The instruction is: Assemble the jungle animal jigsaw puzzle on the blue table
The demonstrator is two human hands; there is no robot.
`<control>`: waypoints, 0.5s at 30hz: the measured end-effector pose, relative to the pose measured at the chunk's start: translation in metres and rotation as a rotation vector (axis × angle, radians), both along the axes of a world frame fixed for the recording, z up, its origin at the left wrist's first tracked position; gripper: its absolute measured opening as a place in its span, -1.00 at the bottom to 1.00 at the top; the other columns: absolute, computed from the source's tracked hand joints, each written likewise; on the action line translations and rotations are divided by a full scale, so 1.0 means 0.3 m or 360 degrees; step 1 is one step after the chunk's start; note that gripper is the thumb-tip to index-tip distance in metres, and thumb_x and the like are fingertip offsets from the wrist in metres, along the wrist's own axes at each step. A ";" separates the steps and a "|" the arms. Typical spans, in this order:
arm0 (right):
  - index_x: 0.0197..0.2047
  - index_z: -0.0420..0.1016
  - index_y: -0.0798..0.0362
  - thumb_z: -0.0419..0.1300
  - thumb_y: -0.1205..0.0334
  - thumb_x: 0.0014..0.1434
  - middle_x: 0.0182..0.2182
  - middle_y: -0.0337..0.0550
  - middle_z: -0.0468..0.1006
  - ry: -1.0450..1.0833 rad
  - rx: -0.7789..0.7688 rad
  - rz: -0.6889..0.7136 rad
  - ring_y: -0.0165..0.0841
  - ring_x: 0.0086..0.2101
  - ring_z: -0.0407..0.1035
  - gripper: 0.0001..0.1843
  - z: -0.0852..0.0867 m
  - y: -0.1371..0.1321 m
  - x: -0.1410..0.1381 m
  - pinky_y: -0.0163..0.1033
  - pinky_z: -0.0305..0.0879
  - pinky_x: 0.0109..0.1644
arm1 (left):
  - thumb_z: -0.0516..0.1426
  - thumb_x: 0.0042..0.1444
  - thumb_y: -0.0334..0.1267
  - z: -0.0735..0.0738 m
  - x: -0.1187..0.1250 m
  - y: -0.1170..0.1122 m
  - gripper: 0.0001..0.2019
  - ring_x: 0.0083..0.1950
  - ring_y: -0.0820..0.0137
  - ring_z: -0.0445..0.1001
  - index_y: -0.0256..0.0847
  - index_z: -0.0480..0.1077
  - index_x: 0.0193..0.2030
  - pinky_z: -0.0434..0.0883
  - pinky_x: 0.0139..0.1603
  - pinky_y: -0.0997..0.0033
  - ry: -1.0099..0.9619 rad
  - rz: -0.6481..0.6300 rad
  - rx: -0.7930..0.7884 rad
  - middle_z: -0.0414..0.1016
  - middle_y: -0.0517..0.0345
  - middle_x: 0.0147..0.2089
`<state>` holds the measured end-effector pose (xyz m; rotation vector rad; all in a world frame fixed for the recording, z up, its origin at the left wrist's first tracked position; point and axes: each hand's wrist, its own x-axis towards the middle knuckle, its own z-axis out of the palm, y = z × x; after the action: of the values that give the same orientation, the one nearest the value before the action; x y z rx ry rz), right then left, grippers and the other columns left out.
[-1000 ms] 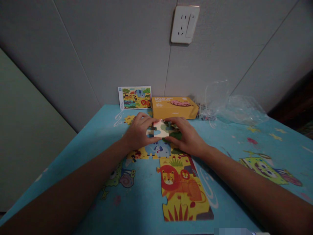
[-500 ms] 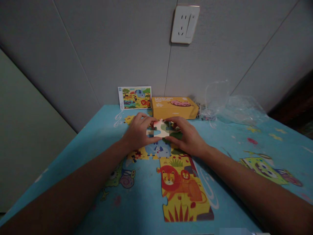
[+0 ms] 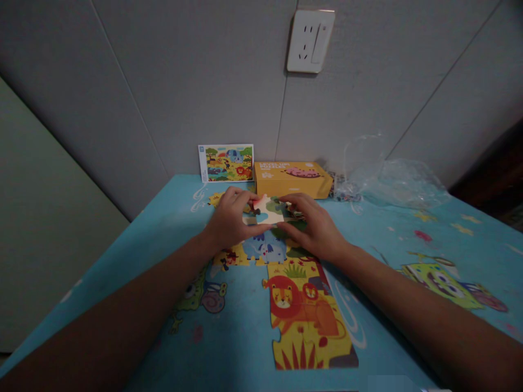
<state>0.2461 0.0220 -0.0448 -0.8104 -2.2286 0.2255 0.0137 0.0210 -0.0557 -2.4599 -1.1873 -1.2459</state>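
Note:
Both hands meet at the far middle of the blue table. My left hand and my right hand pinch a pale jigsaw piece between their fingertips, holding it just above the far end of a partly joined animal puzzle. The joined part shows a lion, yellow ground and a blue elephant. Other pieces lie hidden under the hands.
An orange puzzle box stands just behind the hands by the wall. A picture card leans on the wall to its left. Crumpled clear plastic lies at the back right. A wall socket is above.
The hands have moved the pale piece slightly farther from me and a little upward; its near edge has tipped. The arms hardly shifted.

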 end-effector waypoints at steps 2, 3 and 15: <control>0.12 0.37 0.00 0.20 0.17 0.24 -0.09 0.00 0.54 0.0018 -0.0056 0.0011 -0.20 -0.16 0.45 -0.62 -0.002 -0.004 -0.001 -0.03 0.39 -0.06 | 0.37 -0.08 -0.01 -0.004 0.002 0.001 -0.49 -0.07 0.18 0.38 -0.23 0.38 -0.06 0.43 -0.05 0.13 -0.0045 0.0020 -0.0006 0.45 0.03 -0.18; 0.10 0.40 0.01 0.18 0.18 0.26 -0.14 -0.03 0.56 0.0024 -0.0076 0.0032 -0.24 -0.20 0.46 -0.66 -0.002 -0.006 -0.003 -0.06 0.40 -0.08 | 0.37 -0.09 0.00 -0.005 0.003 0.001 -0.48 -0.07 0.19 0.38 -0.22 0.37 -0.06 0.43 -0.05 0.14 -0.0050 0.0021 -0.0013 0.45 0.04 -0.18; -0.16 0.49 0.02 0.06 0.36 0.26 -0.28 -0.10 0.57 0.0136 0.0022 0.0106 -0.30 -0.27 0.45 -0.81 0.009 -0.019 -0.007 -0.16 0.35 -0.18 | 0.29 0.09 -0.18 0.009 0.010 -0.003 -0.76 -0.17 0.29 0.42 -0.17 0.31 -0.26 0.40 -0.07 0.21 -0.0305 0.0005 0.0032 0.46 0.15 -0.28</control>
<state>0.2440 0.0164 -0.0421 -0.7065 -2.1766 0.2714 0.0168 0.0202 -0.0529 -2.3671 -1.2148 -1.5131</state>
